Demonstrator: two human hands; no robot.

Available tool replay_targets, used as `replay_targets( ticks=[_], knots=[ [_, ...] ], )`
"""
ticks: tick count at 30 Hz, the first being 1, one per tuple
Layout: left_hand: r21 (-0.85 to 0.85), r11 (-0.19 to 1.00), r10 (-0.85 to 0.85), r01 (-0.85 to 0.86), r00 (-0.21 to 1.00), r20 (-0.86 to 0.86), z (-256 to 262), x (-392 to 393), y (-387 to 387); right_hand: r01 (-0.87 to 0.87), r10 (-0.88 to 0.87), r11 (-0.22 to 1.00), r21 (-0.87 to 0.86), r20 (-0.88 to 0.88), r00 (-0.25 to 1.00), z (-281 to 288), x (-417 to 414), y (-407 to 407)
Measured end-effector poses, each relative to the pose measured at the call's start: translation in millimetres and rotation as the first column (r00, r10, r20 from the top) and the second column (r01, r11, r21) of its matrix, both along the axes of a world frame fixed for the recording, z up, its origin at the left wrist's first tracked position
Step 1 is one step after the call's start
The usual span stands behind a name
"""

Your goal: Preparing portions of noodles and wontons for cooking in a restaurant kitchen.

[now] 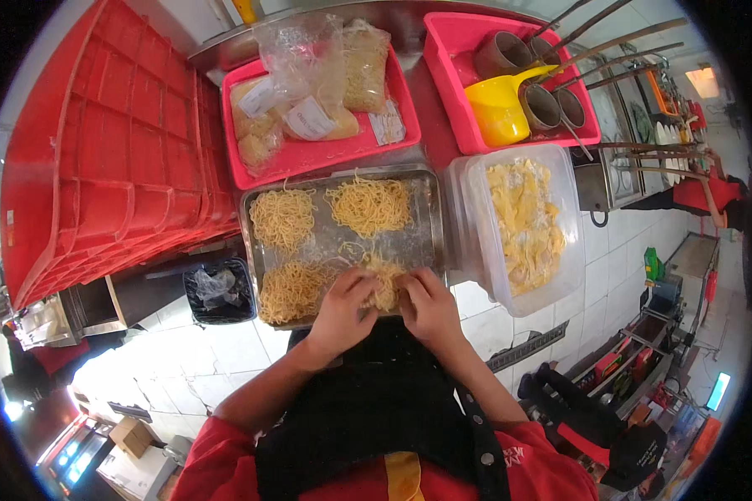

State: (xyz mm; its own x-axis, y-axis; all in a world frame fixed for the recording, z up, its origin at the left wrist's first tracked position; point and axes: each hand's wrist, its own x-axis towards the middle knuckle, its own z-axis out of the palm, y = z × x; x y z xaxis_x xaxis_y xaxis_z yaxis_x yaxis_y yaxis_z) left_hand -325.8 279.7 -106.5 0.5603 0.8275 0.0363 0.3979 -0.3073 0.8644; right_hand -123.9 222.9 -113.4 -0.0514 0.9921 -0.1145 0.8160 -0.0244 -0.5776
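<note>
My left hand (348, 307) and my right hand (427, 304) grip a small clump of thin noodles (383, 285) from both sides, over the near edge of a metal tray (423, 241). Three separate noodle nests lie in that tray. One nest (293, 291) is just left of my left hand, another (282, 217) sits at the far left, and a third (370, 205) at the far right. Loose strands trail around the clump. The fingers partly hide it.
Behind the tray, a pink tray (326, 150) holds bagged noodles. A pink tub (442, 75) carries a yellow dipper (495, 106) and several long-handled metal cups. Wide noodles fill a plastic container (542, 300) at right. A red crate (119, 138) stands left; other people are in the room.
</note>
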Motion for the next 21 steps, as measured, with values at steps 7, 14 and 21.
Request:
replay_targets(
  ticks=[7,14,21],
  knots=[
    [-0.124,0.992,-0.049,0.024,0.978,-0.202,10.2,-13.4,11.5,-0.041,0.059,0.930,0.365,-0.037,0.998,25.5,6.6,-0.3],
    [0.342,0.926,0.023,0.163,0.876,-0.482,2.0,-7.5,5.8,-0.120,0.125,0.991,-0.055,0.102,0.987,-10.0,4.1,-4.4],
    [0.095,0.993,-0.087,0.077,0.990,0.107,13.1,-3.5,-17.2,-0.031,0.087,0.950,0.310,-0.169,0.982,31.0,-4.4,-8.5]
  ],
)
